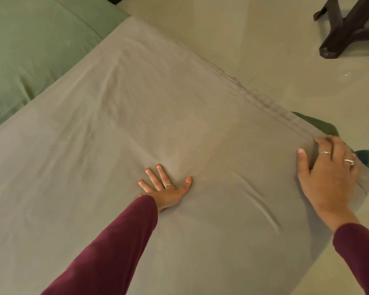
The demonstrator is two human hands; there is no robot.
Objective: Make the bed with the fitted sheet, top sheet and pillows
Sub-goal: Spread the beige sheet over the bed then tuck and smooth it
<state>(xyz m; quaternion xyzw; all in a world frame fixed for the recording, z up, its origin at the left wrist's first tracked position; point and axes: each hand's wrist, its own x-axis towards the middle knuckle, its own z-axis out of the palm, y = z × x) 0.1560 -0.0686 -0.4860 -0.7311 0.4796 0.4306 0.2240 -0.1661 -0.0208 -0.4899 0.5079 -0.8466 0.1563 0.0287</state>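
Beige floor (pixel 285 39) borders the bed. Left hand (pixel 166 188) presses flat, fingers spread, on the taupe top sheet (pixel 136 103). Right hand (pixel 330 167) has its grip clamped on the sheet's corner.

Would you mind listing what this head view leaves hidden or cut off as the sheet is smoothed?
- Right hand: its fingertips curl over the corner of the tan sheet, so how they hold it is hidden.
- Green sheet: mostly covered by the tan sheet; cut off at the left edge.
- Dark wooden furniture: only legs show; top edge cuts it.
- Pillows: none in view.
- Left hand lies flat, fully visible.
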